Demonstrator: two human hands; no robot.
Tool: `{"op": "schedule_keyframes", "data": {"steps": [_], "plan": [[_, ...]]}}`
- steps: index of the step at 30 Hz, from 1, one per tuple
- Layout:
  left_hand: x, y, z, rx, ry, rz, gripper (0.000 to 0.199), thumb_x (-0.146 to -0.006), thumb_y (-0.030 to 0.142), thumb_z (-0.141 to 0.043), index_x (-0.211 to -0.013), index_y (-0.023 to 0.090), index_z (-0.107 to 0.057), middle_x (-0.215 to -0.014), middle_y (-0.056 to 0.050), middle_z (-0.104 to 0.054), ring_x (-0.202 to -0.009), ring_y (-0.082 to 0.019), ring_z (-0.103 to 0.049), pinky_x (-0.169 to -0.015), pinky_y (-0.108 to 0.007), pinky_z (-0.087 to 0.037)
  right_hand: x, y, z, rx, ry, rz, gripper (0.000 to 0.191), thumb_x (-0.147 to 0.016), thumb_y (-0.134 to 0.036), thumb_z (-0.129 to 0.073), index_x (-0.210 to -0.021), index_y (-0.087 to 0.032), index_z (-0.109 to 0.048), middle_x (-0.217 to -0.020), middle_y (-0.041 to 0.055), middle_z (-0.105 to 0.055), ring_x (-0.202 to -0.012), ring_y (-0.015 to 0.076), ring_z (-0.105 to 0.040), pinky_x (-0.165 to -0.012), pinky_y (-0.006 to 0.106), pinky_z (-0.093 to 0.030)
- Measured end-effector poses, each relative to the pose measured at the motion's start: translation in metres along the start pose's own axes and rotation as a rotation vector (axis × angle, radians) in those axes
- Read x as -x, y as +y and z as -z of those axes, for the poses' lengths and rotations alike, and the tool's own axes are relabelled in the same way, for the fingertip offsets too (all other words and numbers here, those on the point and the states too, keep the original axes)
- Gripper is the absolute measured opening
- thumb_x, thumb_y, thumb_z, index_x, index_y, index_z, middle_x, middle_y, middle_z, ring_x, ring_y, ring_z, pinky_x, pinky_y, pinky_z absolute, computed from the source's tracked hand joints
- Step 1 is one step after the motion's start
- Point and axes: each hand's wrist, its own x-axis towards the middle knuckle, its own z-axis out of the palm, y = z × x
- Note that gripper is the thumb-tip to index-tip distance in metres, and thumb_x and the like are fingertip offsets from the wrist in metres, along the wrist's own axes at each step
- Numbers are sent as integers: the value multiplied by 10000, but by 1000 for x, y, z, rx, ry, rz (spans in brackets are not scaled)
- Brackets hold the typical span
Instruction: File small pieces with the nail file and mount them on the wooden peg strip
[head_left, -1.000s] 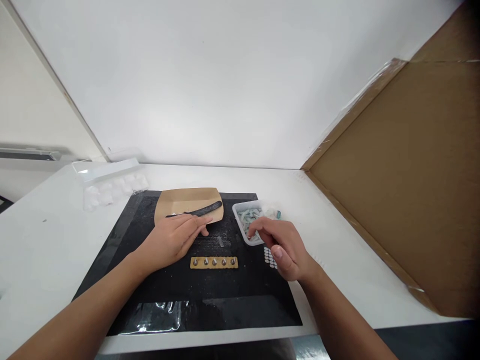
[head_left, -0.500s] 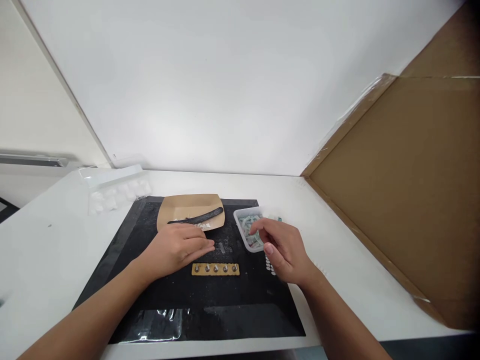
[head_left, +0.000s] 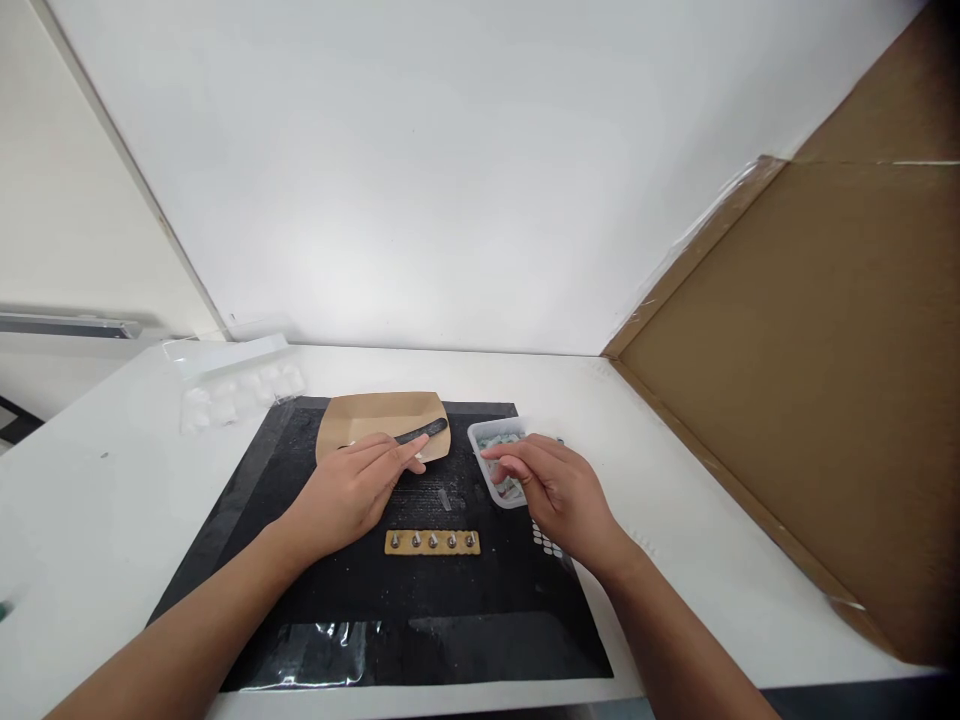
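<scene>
My left hand [head_left: 352, 490] lies flat on the black mat [head_left: 300, 570], its fingertips on the near edge of a tan paper piece [head_left: 375, 415] and touching a thin black strip [head_left: 424, 431] that lies across it. My right hand [head_left: 559, 490] hovers over a small white tray [head_left: 480, 437] of pale green and white bits, fingers curled down into it and hiding most of it. A tan bar with several metal studs [head_left: 433, 542] rests on the mat just in front of both hands.
A clear plastic blister tray [head_left: 232, 378] sits at the back left of the white table [head_left: 675, 480]. A large cardboard sheet [head_left: 817, 380] leans along the right side. A white dotted sheet [head_left: 547, 543] pokes out under my right wrist.
My left hand slid forward onto the paper and black strip again. My right hand moved left, further over the small tray. The view shifted slightly.
</scene>
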Motion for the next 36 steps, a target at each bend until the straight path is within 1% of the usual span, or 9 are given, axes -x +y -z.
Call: {"op": "schedule_keyframes", "data": {"steps": [5, 9, 12, 16, 20, 24, 29, 33, 36], "plan": [[1, 0, -1, -1, 20, 8, 656, -1022, 46, -459, -1633, 234, -314, -1192, -93, -772, -1117, -247, -692, -966, -439, -612, 1, -1, 1, -68, -10, 1, 304, -1087, -206, -492, -1315, -283, -678, -1022, 16, -807, -925, 175, -739, -853, 329, -568], [1, 0, -1, -1, 22, 46, 689, -1016, 41, -468, -1646, 240, -276, -1223, -80, -764, -1173, -248, -654, -1005, -443, -590, 3, -1, -1, -43, 5, -46, 133, -1012, -357, -675, -1042, -279, -780, -952, 1, -823, -843, 187, -771, -775, 310, -588], [1, -1, -1, 11, 16, 48, 710, -991, -13, -424, -1638, 250, -294, -1272, -79, -738, -1218, -254, -613, -1037, -466, -565, 3, -1, -1, -17, 36, -9, 199, -951, -443, -743, -904, -253, -778, -832, -2, -809, -735, 176, -752, -709, 288, -565], [1, -2, -1, 4, -12, 81, 739, -949, -65, -341, -1619, 247, -346, -1421, -118, -634, -1346, -278, -532, -1129, -534, -492, 1, -2, 1, 27, 11, 1, 244, -1014, -415, -663, -872, -238, -754, -805, 3, -791, -728, 166, -728, -697, 277, -539], [-1, 0, 0, 9, 4, 116, 792, -905, -98, -309, -1606, 264, -378, -1519, -115, -538, -1414, -273, -472, -1170, -543, -455, 2, -1, 0, 5, -28, -72, 278, -1093, -320, -491, -984, -234, -732, -863, 26, -787, -759, 170, -732, -728, 292, -565], [-1, 2, 0, 27, -20, 116, 813, -884, -76, -348, -1617, 276, -345, -1569, -111, -480, -1460, -295, -417, -1193, -582, -418, 3, 4, -3, -102, -13, -103, 366, -1102, -217, -337, -1376, -258, -576, -1159, 61, -771, -858, 165, -754, -837, 347, -611], [1, 3, -1, 18, -14, 161, 776, -921, 1, -406, -1642, 264, -286, -1535, -128, -486, -1436, -318, -420, -1193, -596, -401, 6, 11, 13, -83, 164, -173, 533, -1065, -166, -324, -1585, -287, -316, -1501, 126, -570, -1122, 215, -726, -1032, 477, -555], [1, 3, -2, 5, -31, 194, 687, -979, 73, -427, -1632, 236, -287, -1524, -142, -497, -1439, -316, -412, -1204, -582, -391, 42, 7, 37, -7, 326, -294, 587, -1048, -191, -381, -1609, -293, -243, -1622, 152, -409, -1267, 266, -663, -1073, 524, -526], [-1, 5, -2, 2, -31, 177, 683, -993, 97, -439, -1635, 233, -251, -1536, -149, -501, -1446, -320, -412, -1207, -588, -383, 86, -1, 47, 157, 241, -421, 535, -1027, -308, -523, -1549, -298, -404, -1493, 131, -567, -1301, 318, -635, -1073, 548, -531]]}}
